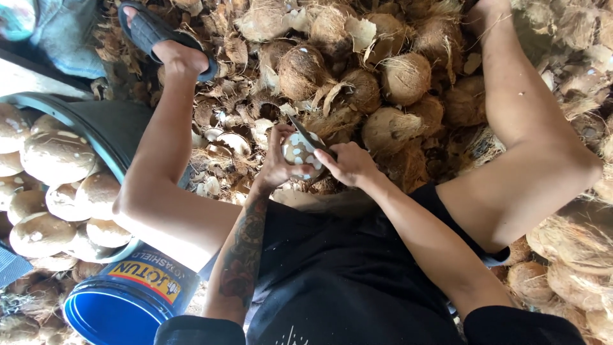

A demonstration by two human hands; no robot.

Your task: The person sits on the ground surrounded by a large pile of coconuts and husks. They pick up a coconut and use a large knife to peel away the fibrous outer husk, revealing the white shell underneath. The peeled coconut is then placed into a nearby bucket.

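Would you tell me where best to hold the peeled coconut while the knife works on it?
Probably cup the coconut from its left and underside, as the left hand does: it is round, and the knife in the right hand crosses its upper right.

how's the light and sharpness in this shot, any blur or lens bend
Head view: soft, even daylight without hard shadows; the peeled coconut, knife and both hands, left and right, look fairly sharp; wide-lens bend stretches the knees and the blue bucket at the edges; husk pile top right slightly washed out.
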